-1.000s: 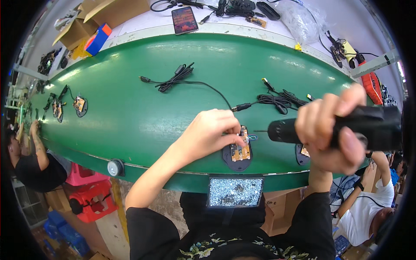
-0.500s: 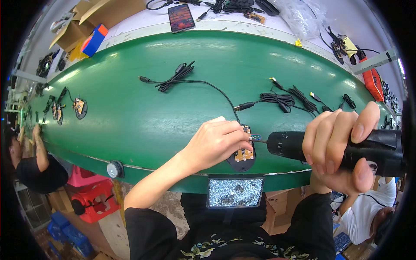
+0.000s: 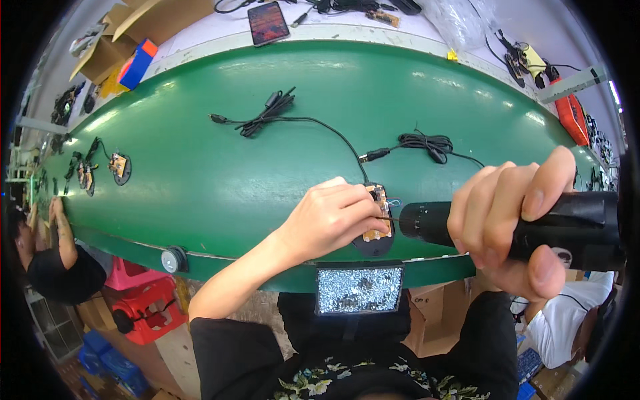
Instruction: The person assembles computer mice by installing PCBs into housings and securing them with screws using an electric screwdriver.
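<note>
An opened computer mouse (image 3: 375,247), with a tan circuit board (image 3: 372,235) on its dark base, lies on the green work surface near the front edge. Over the board, my left hand (image 3: 337,215) has thumb and fingers pinched together at the screwdriver bit's tip; whatever they hold is hidden. My right hand (image 3: 510,227) is wrapped around a black electric screwdriver (image 3: 427,221), held sideways with its thin bit pointing left at the board. From the mouse's far end runs a black cable (image 3: 267,117), bundled farther back.
Another bundled cable (image 3: 427,143) lies right of centre. Opened mice (image 3: 120,168) sit at the left, near a co-worker (image 3: 63,263). A second person (image 3: 567,327) is at the lower right. A phone (image 3: 269,24) rests on the back shelf; a small screen (image 3: 359,288) stands at the front edge.
The screwdriver and my right hand have shifted slightly left, and the bit now reaches my left fingertips lower on the board. The yellow-tipped cables at right no longer show.
</note>
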{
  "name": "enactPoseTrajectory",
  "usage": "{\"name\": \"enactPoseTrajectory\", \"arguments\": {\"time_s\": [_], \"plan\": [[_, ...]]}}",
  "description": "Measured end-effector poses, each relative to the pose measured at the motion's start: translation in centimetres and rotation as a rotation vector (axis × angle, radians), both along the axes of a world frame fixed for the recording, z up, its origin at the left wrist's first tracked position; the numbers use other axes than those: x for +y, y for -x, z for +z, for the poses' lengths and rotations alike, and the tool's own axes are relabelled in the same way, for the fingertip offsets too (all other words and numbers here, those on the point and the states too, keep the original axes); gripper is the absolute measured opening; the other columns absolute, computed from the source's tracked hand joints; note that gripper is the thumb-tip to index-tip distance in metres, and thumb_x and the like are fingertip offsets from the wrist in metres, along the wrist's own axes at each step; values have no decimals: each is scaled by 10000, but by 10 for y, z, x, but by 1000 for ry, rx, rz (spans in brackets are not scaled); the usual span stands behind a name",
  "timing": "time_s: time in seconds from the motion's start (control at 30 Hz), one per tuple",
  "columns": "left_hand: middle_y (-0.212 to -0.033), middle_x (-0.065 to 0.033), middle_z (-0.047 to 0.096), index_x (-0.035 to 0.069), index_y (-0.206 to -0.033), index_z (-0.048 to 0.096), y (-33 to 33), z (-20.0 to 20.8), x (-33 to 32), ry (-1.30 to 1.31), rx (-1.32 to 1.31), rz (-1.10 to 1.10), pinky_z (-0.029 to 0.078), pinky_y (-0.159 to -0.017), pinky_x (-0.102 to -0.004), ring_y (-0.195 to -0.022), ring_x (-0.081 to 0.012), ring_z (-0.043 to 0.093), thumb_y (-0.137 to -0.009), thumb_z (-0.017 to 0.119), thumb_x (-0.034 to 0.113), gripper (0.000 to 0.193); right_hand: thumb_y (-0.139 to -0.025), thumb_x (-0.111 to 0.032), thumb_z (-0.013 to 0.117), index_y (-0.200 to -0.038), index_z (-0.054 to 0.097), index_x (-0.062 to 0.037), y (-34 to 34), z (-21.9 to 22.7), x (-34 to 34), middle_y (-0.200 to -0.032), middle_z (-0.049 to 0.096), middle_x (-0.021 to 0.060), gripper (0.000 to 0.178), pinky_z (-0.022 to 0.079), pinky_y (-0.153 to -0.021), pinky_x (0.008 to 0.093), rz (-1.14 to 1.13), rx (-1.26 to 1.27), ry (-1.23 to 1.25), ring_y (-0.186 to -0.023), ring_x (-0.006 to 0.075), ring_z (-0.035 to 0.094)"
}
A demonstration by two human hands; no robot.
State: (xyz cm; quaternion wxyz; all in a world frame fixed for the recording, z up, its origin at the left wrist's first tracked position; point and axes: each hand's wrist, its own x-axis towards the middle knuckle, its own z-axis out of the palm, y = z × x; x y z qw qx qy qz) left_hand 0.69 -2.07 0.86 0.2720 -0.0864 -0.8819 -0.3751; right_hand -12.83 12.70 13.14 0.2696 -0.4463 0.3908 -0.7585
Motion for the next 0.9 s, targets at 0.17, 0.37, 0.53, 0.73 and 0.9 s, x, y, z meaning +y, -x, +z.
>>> {"name": "enactPoseTrajectory", "arguments": {"time_s": [0.17, 0.37, 0.53, 0.73, 0.9], "plan": [[-802, -37, 648, 67, -822, 664, 3, 3, -2, 6, 6, 8, 468, -610, -320, -687, -209, 616, -685, 827, 116, 218, -827, -250, 685, -1026, 383, -97, 7, -1, 4, -592, 539, -2, 393, 438, -396, 249, 46, 28, 5, -380, 108, 481], [-873, -38, 646, 65, -856, 673, 3, 7, 0, -31, -14, 47, 461, -654, -324, -732, -214, 608, -643, 869, 193, 317, -835, -260, 689, -1035, 384, -103, 4, -4, 0, -597, 529, 1, 398, 440, -429, 256, 51, 37, -58, -403, 113, 479], [-921, -32, 593, 107, -896, 689, -11, 36, -17, -37, -245, -127, 455, -705, -350, -794, -216, 599, -624, 873, 298, 380, -844, -261, 700, -1018, 405, -90, -4, -10, -7, -592, 509, 20, 384, 398, -451, 277, -43, -6, -133, -435, 131, 464], [-922, -39, 511, 125, -936, 709, -21, 27, 14, 93, -421, -500, 449, -754, -373, -897, -226, 546, -703, 775, 269, 282, -834, -251, 716, -1003, 414, -82, -7, -20, -15, -582, 492, 22, 385, 393, -458, 280, -48, -2, -145, -439, 134, 457], [-905, -81, 560, 81, -799, 702, -26, 17, 25, 150, -433, -449, 476, -785, -365, -940, -236, 581, -688, 776, 169, 160, -834, -251, 726, -973, 414, -78, -12, -30, -24, -580, 479, 22, 383, 388, -463, 282, -60, -8, -181, -448, 130, 457]]}}
